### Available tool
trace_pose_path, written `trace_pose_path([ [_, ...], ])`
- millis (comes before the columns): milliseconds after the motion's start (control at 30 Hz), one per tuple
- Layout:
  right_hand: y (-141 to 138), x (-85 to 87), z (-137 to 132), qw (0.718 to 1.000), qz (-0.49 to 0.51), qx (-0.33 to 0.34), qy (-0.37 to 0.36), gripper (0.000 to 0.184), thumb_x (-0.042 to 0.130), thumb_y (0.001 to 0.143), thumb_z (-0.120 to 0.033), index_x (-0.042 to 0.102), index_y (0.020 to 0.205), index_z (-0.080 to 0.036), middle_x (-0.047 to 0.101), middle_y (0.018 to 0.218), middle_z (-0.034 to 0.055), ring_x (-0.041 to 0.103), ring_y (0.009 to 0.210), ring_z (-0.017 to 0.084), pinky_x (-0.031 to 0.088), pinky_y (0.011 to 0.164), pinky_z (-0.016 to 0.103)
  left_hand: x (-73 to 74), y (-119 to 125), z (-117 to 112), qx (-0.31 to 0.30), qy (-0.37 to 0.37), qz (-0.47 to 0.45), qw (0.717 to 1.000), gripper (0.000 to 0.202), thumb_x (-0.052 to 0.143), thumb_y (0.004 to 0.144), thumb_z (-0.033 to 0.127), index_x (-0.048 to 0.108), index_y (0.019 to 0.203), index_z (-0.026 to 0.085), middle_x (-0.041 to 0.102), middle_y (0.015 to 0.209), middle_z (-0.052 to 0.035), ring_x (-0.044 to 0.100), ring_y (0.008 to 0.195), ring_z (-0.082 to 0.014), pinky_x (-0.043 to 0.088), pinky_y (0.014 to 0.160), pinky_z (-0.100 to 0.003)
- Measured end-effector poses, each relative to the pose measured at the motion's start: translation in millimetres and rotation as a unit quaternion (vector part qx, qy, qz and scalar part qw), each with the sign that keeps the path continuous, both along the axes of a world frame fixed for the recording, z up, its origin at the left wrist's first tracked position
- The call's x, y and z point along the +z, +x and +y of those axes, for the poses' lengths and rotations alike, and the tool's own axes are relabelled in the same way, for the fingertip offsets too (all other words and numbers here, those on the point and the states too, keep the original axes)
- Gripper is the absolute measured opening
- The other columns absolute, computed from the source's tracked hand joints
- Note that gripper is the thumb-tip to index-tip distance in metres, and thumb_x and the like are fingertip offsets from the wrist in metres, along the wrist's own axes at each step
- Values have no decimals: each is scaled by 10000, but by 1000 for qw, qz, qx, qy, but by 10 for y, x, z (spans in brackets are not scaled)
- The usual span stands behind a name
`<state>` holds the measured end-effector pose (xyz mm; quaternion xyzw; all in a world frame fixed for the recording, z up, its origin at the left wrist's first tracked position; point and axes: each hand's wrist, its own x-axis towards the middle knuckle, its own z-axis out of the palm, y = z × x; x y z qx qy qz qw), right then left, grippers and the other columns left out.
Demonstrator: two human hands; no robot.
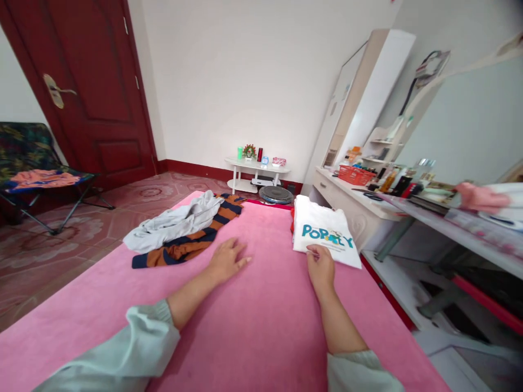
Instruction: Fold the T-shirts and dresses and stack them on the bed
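Note:
My left hand (229, 261) is open over the pink bed cover (261, 305), its fingers spread and nothing in them. To its left lie a loose grey garment (175, 220) and an orange and navy striped garment (183, 247), partly under the grey one. On the right side of the bed is a folded white T-shirt (322, 218) with "POPALY"-like teal lettering. My right hand (321, 268) is at its near edge, fingers closed, with a bit of white showing between them. A sliver of something red shows at the shirt's left side.
A dressing table (339, 188) with a red basket (356, 175) and bottles stands along the right. Beyond the bed are a low white stand (241, 163) and a round dark lidded object (276, 194). A folding chair (38, 179) holding an orange cloth stands at left, near the red door (90, 71).

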<state>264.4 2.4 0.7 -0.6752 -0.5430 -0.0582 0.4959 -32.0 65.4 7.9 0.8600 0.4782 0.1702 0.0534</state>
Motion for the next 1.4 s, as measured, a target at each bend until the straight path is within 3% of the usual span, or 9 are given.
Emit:
trace_pose_path([
  [133, 58, -10, -61, 997, 21, -44, 66, 257, 428, 762, -183, 619, 933, -167, 613, 1016, 104, 554, 996, 234, 446, 858, 382, -228, 202, 30, 26, -9, 13, 1000, 607, 307, 888, 594, 406, 1387, 262, 267, 1505, -117, 182, 1386, -326, 98, 1079, -575],
  [300, 340, 100, 101, 988, -20, -106, 112, 283, 420, 741, -188, 608, 951, -165, 601, 1073, 98, 511, 1067, 227, 348, 977, 402, -267, 194, 52, 27, -3, -4, 1000, 597, 299, 889, 587, 408, 1385, 272, 265, 1508, -109, 179, 1388, -324, 78, 1081, -570],
  [567, 1225, 367, 643, 984, -13, -149, -96, 274, 601, 674, -435, 573, 837, -216, 577, 854, 92, 530, 782, 236, 393, 710, 397, -257, 215, 34, 39, 8, -24, 999, 559, 338, 883, 553, 441, 1358, 278, 307, 1488, -105, 212, 1372, -328, 87, 1074, -573],
  [800, 1320, 500, 715, 978, 6, -133, -162, 239, 641, 630, -392, 485, 504, -263, 468, 448, -9, 446, 466, 171, 309, 506, 320, -208, 205, 24, 43, 11, -25, 999, 546, 346, 880, 545, 451, 1347, 282, 338, 1470, -103, 241, 1359, -325, 125, 1068, -569],
  [967, 856, 843, 670, 988, -12, -120, -96, 210, 579, 693, -429, 520, 597, -252, 583, 597, 28, 518, 552, 195, 344, 539, 315, -172, 200, 9, 43, 10, -36, 998, 514, 394, 873, 526, 483, 1317, 284, 373, 1451, -90, 268, 1346, -316, 148, 1072, -564],
  [1100, 24, 1057, 446, 995, -63, -33, -67, 178, 557, 741, -407, 572, 707, -233, 641, 745, 8, 561, 682, 170, 376, 626, 269, -136, 151, 45, 48, -1, -141, 989, 498, 380, 894, 494, 502, 1293, 223, 450, 1390, -103, 365, 1296, -275, 221, 1090, -493],
  [1167, -485, 1048, 186, 992, -97, 23, -80, 127, 592, 716, -343, 594, 668, -226, 645, 712, -15, 556, 652, 154, 358, 595, 251, -100, 88, 79, 62, 2, -260, 964, 491, 316, 927, 463, 471, 1305, 191, 485, 1352, -99, 410, 1267, -229, 282, 1085, -422],
  [1267, -1124, 963, -258, 931, -155, 239, -229, 84, 604, 711, -264, 650, 646, -238, 662, 669, -24, 583, 629, 151, 350, 549, 234, -27, -37, 115, 104, 27, -425, 899, 490, 230, 956, 429, 391, 1346, 181, 449, 1375, -90, 391, 1286, -186, 303, 1087, -366],
  [1400, -1350, 854, -470, 949, -126, 213, -194, 152, 542, 800, -292, 687, 834, -257, 694, 848, 8, 621, 771, 189, 440, 675, 285, 53, -133, 90, 99, 73, -452, 884, 488, 225, 959, 408, 327, 1388, 200, 373, 1436, -78, 354, 1314, -185, 292, 1095, -359],
])
